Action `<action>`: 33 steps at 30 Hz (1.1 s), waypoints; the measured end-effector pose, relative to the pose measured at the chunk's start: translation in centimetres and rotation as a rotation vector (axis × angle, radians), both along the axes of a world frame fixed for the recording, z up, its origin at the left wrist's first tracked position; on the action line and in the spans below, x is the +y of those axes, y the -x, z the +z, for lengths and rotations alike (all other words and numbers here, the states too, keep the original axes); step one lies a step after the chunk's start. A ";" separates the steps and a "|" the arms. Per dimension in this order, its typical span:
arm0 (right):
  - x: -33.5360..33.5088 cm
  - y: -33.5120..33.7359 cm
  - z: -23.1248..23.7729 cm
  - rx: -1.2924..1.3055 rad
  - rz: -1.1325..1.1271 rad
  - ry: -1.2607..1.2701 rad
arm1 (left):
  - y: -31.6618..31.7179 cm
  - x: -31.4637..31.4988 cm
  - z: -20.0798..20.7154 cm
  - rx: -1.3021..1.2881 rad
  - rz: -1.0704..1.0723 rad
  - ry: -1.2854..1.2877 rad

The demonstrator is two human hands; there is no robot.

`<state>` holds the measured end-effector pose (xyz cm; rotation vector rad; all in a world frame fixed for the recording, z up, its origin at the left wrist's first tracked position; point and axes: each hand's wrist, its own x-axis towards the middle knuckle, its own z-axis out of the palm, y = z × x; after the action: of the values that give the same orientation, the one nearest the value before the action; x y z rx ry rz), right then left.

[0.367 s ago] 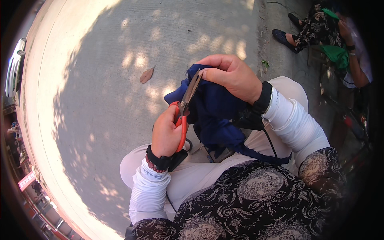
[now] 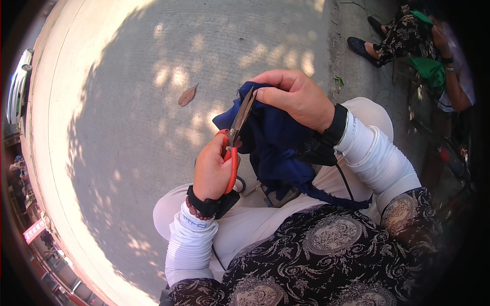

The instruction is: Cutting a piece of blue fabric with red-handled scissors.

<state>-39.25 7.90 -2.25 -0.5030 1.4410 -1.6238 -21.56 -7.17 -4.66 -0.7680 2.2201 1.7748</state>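
My left hand (image 2: 212,171) is wrapped round the red handles of a pair of scissors (image 2: 236,127). Their dark blades point up and to the right, nearly together, with the tips at the upper edge of a dark blue cloth (image 2: 278,130). Pinched between thumb and fingers, that edge is in my right hand (image 2: 301,97), right by the blade tips. Frayed threads show along the cloth's top. The rest of it hangs in folds over my lap, and one strip trails toward my right thigh.
Beyond my knees lies concrete ground (image 2: 153,127) with a dry brown leaf (image 2: 188,96) on it. At the upper right sits another person in dark shoes (image 2: 363,50), with green cloth (image 2: 430,71). A pale car (image 2: 19,86) stands at the far left. A black cable (image 2: 346,181) runs below my right wrist.
The scissor blades have drawn closer together. The cloth's left corner has shifted slightly to the right. Both hands stay in nearly the same place.
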 end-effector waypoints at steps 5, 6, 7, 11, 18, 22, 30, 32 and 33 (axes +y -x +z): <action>0.1 0.0 -0.1 0.028 0.035 0.010 | 0.1 0.3 0.4 -0.041 0.014 -0.042; 0.0 -0.1 -0.1 -0.002 0.041 0.027 | 0.1 0.3 0.3 -0.041 0.015 -0.041; 0.0 -0.1 -0.1 -0.033 0.046 0.044 | 0.0 0.3 0.0 -0.020 0.020 -0.033; 0.0 0.0 -0.2 -0.105 0.041 0.076 | 0.0 0.2 0.0 0.046 0.007 -0.028; 0.0 -0.1 0.0 -0.025 0.075 0.072 | 0.5 0.7 0.7 0.034 0.001 -0.160; -0.3 -0.4 0.4 0.087 0.035 0.042 | 0.6 1.2 0.8 0.021 0.073 -0.356; -0.1 -0.3 0.4 0.288 0.071 -0.050 | 0.9 1.3 0.9 -0.017 0.073 -0.405; -0.1 -0.6 -0.1 0.377 0.110 -0.119 | 1.1 1.1 1.8 -0.008 0.141 -0.449; -0.1 -1.4 -1.2 0.508 0.147 -0.096 | 1.2 0.7 2.1 -0.010 0.134 -0.451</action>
<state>-37.84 7.77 -3.43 -0.9927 1.7899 -1.3557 -22.80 -6.51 -2.60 -0.8292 1.6904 2.2131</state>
